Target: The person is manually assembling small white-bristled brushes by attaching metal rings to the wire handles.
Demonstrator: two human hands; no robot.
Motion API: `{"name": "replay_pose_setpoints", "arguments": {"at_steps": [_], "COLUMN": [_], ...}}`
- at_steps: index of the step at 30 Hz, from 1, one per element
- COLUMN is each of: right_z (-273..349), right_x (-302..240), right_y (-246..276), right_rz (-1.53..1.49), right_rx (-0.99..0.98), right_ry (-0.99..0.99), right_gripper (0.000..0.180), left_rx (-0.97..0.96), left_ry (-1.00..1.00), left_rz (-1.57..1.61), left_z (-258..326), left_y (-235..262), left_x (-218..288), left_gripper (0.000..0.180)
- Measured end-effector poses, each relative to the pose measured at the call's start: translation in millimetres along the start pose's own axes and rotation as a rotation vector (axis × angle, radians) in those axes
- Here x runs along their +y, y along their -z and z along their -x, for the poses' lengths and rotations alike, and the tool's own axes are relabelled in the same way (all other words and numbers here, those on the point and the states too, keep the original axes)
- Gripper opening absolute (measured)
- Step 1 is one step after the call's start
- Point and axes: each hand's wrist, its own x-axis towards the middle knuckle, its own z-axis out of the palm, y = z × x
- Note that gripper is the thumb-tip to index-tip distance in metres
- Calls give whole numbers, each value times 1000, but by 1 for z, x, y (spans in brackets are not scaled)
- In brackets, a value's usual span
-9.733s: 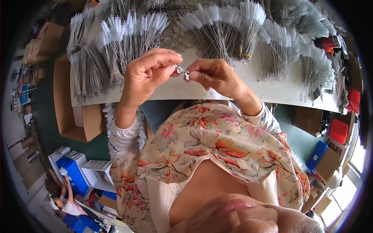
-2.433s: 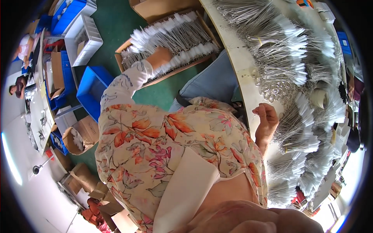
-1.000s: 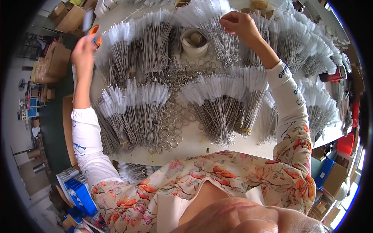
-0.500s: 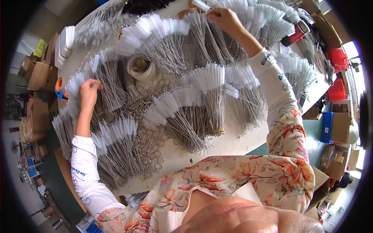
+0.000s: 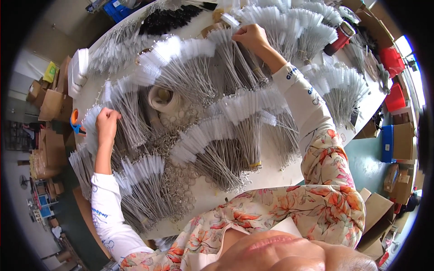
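A broad white tabletop (image 5: pixel 209 195) is now filling the middle of the view, bearing fanned bundles of silver wire brushes with white bristle heads (image 5: pixel 226 158). The bare left hand (image 5: pixel 107 123) is no longer reaching into the cardboard box of brushes as it was a couple of seconds ago; it is staying over the table's left side, its fingers curling inward beside a bundle. The bare right hand (image 5: pixel 251 37) is reaching over the far brushes, thumb and fingers drawing together near a white bristle head (image 5: pixel 230 20). Whether either hand is gripping a stem, I cannot tell. A white round tub (image 5: pixel 163 98) is standing between the hands, and small silver metal rings (image 5: pixel 181 183) are lying loose nearer the person.
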Motion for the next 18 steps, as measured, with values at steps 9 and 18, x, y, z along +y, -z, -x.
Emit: {"name": "replay_pose_setpoints", "arguments": {"at_steps": [9, 18], "right_z": [-8, 20], "right_x": [15, 75], "right_y": [104, 87], "right_rz": [-113, 445], "right_rx": [257, -115], "right_ry": [240, -251], "right_gripper": [18, 30], "left_rx": [223, 105], "left_ry": [-28, 64], "left_rz": [523, 605], "left_z": [21, 128], "left_y": [43, 96], "left_x": [30, 69], "left_gripper": [16, 28]}}
